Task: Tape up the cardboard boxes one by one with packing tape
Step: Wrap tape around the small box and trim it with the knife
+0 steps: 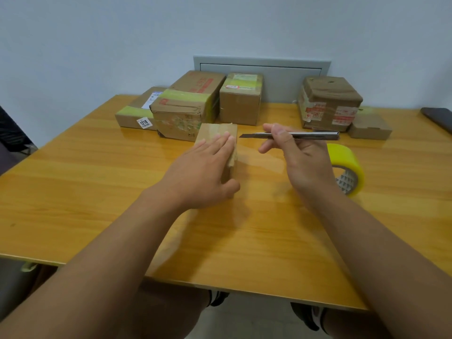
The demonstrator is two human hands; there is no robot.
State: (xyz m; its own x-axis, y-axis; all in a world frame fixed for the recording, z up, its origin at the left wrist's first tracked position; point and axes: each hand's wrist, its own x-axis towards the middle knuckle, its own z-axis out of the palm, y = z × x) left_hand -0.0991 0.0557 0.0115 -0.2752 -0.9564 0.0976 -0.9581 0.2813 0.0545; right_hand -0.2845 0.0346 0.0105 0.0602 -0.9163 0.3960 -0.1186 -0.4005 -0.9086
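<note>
Boxes first: the one being worked on is a small cardboard box sitting near the middle of the wooden table, with clear-looking tape glossing its top. Left hand lies flat on it, fingers straight and close together pressing the top, thumb down against the near side. Right hand is just beside it on the right, not touching the box, pinching a slim metal utility knife between thumb and fingers so the blade tip points left toward the box's far corner, a small gap between them. Tucked behind that hand, lying on the table, is the roll of yellow packing tape, partly hidden by the wrist. Further back, along the wall side of the table, there's a row of other boxes: a flat box with a "1218" sticker on the far left, a big dented box banded in yellow tape right behind the small one, a squarer box next to it, then well apart to the right a crumpled box wrapped in clear tape with a low little carton just beside it. A dark flat thing pokes in at the far right edge; can't tell what it is. A grey panel is set in the wall behind.
</note>
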